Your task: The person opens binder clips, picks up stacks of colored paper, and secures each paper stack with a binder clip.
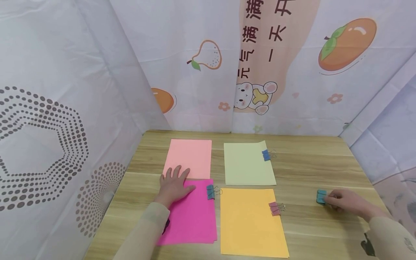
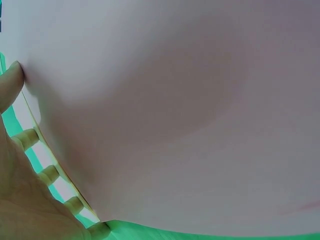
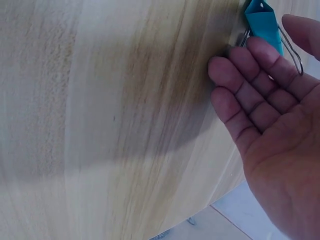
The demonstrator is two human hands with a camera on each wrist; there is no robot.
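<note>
My left hand (image 1: 174, 188) rests with spread fingers across the top edge of a magenta stack of paper (image 1: 195, 220), its fingertips over the lower part of a light pink sheet (image 1: 189, 157). A dark teal binder clip (image 1: 210, 192) grips the magenta stack's right edge. On the right, over the wooden table (image 1: 305, 231), my right hand (image 1: 352, 203) pinches a teal binder clip (image 1: 321, 196) by its wire handles. In the right wrist view this clip (image 3: 265, 27) sits between thumb and forefinger, the other fingers loosely curled beside it.
Pale yellow paper (image 1: 248, 164) with a blue binder clip (image 1: 266, 155) lies at the back middle. In front of it is an orange-yellow stack (image 1: 251, 224) with a pink binder clip (image 1: 274, 208) on its right edge. Printed cloth (image 1: 182, 97) hangs behind the table and along both sides.
</note>
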